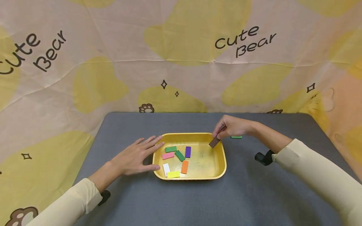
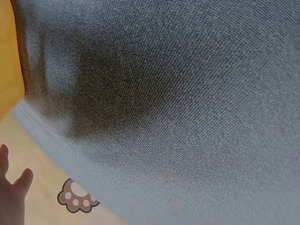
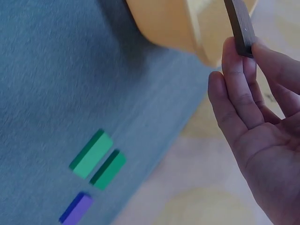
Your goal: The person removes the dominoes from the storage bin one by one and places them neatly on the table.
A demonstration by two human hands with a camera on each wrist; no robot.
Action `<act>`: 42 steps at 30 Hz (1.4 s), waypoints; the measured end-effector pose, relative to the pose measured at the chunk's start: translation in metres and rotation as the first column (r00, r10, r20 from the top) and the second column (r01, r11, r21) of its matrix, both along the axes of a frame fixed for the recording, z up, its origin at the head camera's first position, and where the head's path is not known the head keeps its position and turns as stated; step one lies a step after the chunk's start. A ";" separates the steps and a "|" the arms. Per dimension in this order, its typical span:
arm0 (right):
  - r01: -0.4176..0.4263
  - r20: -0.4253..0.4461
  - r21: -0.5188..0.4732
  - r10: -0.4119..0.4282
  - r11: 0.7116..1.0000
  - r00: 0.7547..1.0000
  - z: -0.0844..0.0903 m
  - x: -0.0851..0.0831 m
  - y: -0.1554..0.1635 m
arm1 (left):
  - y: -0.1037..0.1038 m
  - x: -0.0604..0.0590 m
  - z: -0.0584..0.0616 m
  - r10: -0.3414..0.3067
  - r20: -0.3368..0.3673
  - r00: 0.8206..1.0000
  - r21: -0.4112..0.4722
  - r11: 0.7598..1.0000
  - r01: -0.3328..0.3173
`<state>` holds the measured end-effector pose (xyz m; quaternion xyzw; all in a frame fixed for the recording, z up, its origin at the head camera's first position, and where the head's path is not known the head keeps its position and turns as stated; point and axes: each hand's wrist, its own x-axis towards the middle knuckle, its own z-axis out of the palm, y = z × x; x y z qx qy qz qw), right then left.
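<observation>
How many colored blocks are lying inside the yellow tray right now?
7, all in the left half of the yellow tray: green, pink, dark green, purple, orange, white, yellow. None look hidden.

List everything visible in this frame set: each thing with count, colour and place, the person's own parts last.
tray: 1, yellow, centre of the table.
blocks in the tray: 7 lying flat at its left side; two green, one each pink, purple, orange, white, yellow.
brown block: 1, held over the tray's far right corner.
blocks on the table: right wrist view shows 3, two green and one purple, beside the tray; head view shows only one green.
table: 1, grey cloth top.
backdrop: 1, cream and yellow, printed "Cute Bear".
left hand: flat on the table, fingers touching the tray's left rim.
right hand: pinches the brown block.
sleeves: 2, cream.
</observation>
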<state>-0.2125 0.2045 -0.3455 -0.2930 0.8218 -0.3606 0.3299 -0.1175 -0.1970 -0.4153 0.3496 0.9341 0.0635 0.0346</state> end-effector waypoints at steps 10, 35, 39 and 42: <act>0.201 -0.065 -0.016 -0.202 0.979 0.977 -0.001 -0.005 0.048 | 0.000 0.001 0.001 -0.001 0.001 1.000 0.000 1.000 0.001; 0.408 -0.151 0.026 -0.399 0.913 0.904 -0.051 -0.001 0.135 | 0.001 -0.001 -0.001 0.003 0.006 1.000 -0.017 1.000 -0.003; 0.424 -0.144 0.020 -0.417 0.906 0.898 -0.057 -0.001 0.139 | 0.001 -0.001 -0.001 0.006 0.006 1.000 -0.018 1.000 -0.006; 0.441 -0.131 0.018 -0.436 0.897 0.891 -0.061 -0.002 0.142 | 0.000 -0.001 -0.002 0.007 0.008 1.000 -0.018 1.000 -0.007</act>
